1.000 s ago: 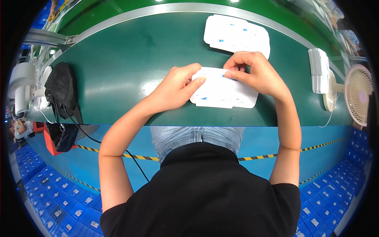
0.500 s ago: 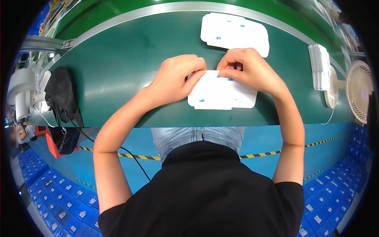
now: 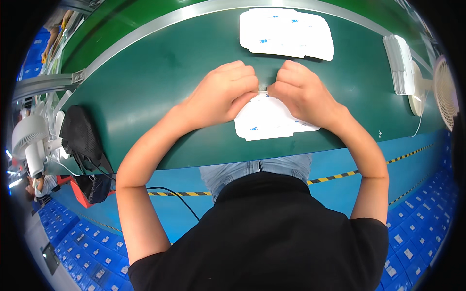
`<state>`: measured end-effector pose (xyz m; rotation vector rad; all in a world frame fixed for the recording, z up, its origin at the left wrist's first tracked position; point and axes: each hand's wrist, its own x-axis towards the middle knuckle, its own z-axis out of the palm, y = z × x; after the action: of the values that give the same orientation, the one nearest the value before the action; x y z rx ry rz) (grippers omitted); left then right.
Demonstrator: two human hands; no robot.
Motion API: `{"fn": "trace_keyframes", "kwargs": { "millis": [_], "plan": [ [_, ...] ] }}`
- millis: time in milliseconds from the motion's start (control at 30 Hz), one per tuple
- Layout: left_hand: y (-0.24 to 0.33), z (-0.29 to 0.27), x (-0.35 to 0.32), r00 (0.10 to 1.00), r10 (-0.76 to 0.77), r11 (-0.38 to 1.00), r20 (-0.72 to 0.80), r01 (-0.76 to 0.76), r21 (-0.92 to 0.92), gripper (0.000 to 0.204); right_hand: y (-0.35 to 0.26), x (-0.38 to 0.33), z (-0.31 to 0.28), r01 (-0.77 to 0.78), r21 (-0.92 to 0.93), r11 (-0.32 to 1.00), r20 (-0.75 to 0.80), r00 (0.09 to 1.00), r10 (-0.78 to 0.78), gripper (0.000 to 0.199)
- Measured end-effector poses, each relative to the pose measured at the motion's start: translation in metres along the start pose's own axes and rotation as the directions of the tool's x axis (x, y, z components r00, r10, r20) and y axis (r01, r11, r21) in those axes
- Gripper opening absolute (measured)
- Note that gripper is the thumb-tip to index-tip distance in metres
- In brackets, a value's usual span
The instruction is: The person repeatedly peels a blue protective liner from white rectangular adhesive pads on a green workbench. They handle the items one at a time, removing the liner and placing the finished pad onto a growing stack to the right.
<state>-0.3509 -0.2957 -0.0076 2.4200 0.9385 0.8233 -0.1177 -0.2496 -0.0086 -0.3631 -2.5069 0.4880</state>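
In front of me on the green table (image 3: 160,63) lies a white sheet (image 3: 264,119) with rounded corners, a stepped near edge and small blue print. My left hand (image 3: 224,92) is closed, its thumb and curled fingers pinching the far edge of the sheet. My right hand (image 3: 307,93) grips that same edge a short way to the right, fingers folded and covering the sheet's right side. Between the two pinches a thin strip of the edge shows. Beyond the hands sits a pile of similar white sheets (image 3: 286,36), slightly fanned.
A stack of narrow white pieces (image 3: 399,65) stands at the right, by a beige fan (image 3: 444,92). At the left are a white fan (image 3: 31,138) and a black mesh bag (image 3: 80,133) with a cable. A metal rail (image 3: 160,24) borders the table's far side.
Both hands have curled more tightly and rolled inward at the sheet's far edge, the right one covering more of it. The whole view has shifted and turned slightly.
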Motion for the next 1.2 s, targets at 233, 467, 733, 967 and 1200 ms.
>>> {"fn": "trace_keyframes", "kwargs": {
  "millis": [233,467,733,967,1200],
  "plan": [
    [0.004,0.007,-0.001,0.976,0.215,0.945,0.023,-0.214,0.249,0.020,-0.042,-0.017,0.004,0.051,-0.414,0.909,0.060,0.998,-0.028,0.026],
    [0.023,0.005,-0.011,0.971,0.215,0.822,0.108,-0.239,0.517,0.028,-0.068,-0.020,0.010,-0.026,-0.642,0.766,0.079,0.992,0.101,0.039],
    [0.070,0.028,-0.026,0.982,-0.176,0.739,-0.074,0.181,0.649,0.046,-0.073,-0.022,0.018,-0.212,-0.595,0.775,-0.076,0.975,0.208,0.036],
    [0.072,0.040,-0.029,0.968,-0.186,0.726,-0.167,0.250,0.641,0.040,-0.100,-0.025,0.018,-0.398,-0.601,0.694,-0.137,0.906,0.401,0.042],
    [0.091,0.044,-0.017,0.944,-0.308,0.765,-0.119,0.320,0.558,0.042,-0.107,-0.037,0.034,-0.416,-0.597,0.685,-0.164,0.900,0.404,0.050]
  ]
}}
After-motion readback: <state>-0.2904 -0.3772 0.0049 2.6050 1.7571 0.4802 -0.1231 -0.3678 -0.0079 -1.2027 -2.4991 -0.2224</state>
